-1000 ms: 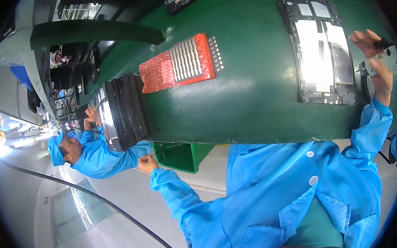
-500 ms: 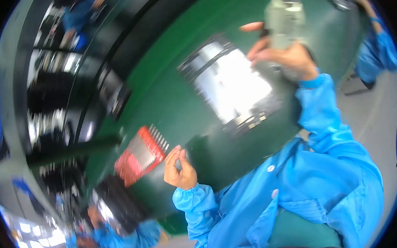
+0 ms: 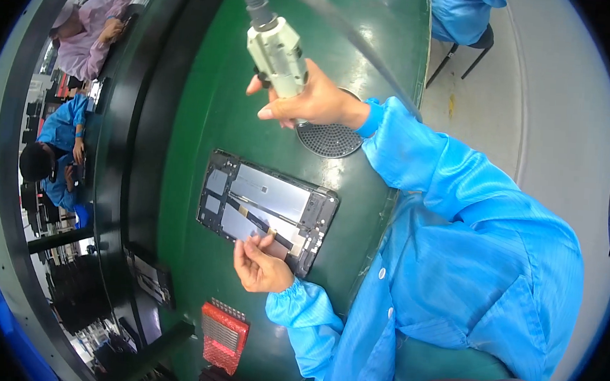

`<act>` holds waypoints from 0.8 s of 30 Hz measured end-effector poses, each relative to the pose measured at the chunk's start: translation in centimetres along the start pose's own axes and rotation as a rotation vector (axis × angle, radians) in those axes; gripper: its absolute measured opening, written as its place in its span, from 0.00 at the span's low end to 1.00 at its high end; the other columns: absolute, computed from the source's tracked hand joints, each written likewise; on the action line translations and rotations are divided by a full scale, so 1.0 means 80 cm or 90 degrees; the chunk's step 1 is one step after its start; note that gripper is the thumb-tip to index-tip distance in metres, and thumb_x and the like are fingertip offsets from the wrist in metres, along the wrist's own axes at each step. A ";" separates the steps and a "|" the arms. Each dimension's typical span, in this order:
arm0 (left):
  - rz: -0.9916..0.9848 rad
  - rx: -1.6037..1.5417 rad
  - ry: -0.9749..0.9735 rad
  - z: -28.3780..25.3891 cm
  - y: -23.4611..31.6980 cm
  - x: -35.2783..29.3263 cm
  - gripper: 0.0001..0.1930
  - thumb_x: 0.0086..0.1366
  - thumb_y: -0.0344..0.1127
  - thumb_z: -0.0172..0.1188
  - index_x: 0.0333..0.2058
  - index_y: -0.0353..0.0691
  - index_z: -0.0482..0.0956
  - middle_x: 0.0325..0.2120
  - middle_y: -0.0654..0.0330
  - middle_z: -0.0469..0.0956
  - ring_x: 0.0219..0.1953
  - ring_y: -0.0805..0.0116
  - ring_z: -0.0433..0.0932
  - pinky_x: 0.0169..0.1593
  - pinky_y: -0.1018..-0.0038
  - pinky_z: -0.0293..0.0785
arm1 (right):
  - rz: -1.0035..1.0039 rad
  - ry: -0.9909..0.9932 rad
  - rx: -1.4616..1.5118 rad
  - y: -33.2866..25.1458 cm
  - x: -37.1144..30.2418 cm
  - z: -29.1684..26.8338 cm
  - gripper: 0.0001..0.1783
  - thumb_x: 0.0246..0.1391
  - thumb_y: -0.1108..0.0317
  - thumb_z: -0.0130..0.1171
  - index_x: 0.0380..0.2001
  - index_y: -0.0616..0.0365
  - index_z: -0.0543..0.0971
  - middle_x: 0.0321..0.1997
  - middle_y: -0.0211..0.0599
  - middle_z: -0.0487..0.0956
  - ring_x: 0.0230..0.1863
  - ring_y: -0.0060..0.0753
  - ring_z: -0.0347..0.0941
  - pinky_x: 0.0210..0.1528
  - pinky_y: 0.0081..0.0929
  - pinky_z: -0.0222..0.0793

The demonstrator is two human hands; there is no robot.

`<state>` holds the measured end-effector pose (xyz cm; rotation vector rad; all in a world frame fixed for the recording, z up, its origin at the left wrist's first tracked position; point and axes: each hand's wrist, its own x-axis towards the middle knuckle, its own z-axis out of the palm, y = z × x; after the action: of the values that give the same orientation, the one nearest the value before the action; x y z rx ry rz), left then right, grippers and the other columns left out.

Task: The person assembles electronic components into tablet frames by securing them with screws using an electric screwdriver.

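An opened tablet [image 3: 267, 188] lies on the green bench, its silver inner plate, dark frame and ribbon cables exposed. My right hand [image 3: 319, 99] is wrapped round a pale electric screwdriver [image 3: 278, 57], above the bench and beyond the tablet. A dark cable connects at the top of the tool; its tip is mostly hidden by my fingers. At the tablet's near edge is my left hand [image 3: 262, 268], thumb and fingertips pinched together. Whatever they may hold is too small to make out, and I cannot tell whether they touch the tablet.
A round dark perforated dish [image 3: 330, 140] sits under my right wrist. Left of my left hand lies a red tray [image 3: 223, 336] with rows of small metal pieces. Another tablet [image 3: 151, 279] rests on the dark line at left. Co-workers sit across it; a stool [image 3: 463, 53] stands upper right.
My view has turned, and the blur is gone. My left hand, earlier beside the red tray, is now at the tablet's edge. My right hand still holds the screwdriver, now tilted.
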<state>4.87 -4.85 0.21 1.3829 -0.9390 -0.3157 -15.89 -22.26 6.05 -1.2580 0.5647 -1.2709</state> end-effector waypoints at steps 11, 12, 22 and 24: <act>0.069 0.056 -0.092 0.002 0.009 -0.019 0.10 0.62 0.22 0.50 0.43 0.27 0.72 0.24 0.45 0.78 0.27 0.62 0.80 0.34 0.70 0.78 | 0.003 -0.049 -0.053 0.025 0.005 0.009 0.20 0.44 0.72 0.64 0.42 0.61 0.73 0.25 0.32 0.76 0.18 0.19 0.70 0.20 0.17 0.69; 0.069 0.056 -0.093 0.002 0.009 -0.019 0.10 0.62 0.22 0.50 0.43 0.27 0.72 0.24 0.45 0.78 0.27 0.62 0.80 0.34 0.70 0.78 | 0.004 -0.049 -0.043 0.027 0.005 0.010 0.19 0.43 0.72 0.64 0.41 0.61 0.73 0.25 0.32 0.76 0.18 0.19 0.70 0.20 0.17 0.69; 0.038 0.119 0.050 -0.032 0.022 -0.009 0.10 0.61 0.23 0.54 0.40 0.25 0.72 0.27 0.52 0.75 0.26 0.67 0.77 0.32 0.74 0.77 | 0.024 -0.035 -0.032 0.030 0.001 0.015 0.18 0.43 0.75 0.64 0.40 0.63 0.72 0.18 0.29 0.72 0.15 0.17 0.68 0.18 0.17 0.64; -0.026 0.120 0.062 -0.043 0.024 -0.009 0.09 0.61 0.23 0.54 0.40 0.25 0.72 0.27 0.51 0.76 0.25 0.67 0.77 0.31 0.75 0.77 | 0.031 -0.038 -0.034 0.027 -0.002 0.012 0.20 0.43 0.73 0.64 0.42 0.61 0.73 0.26 0.30 0.75 0.19 0.18 0.69 0.20 0.18 0.67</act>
<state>6.28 -1.53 2.01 1.5784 -0.8777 -0.1923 -14.28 -22.16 4.35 -1.3143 0.5860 -1.1817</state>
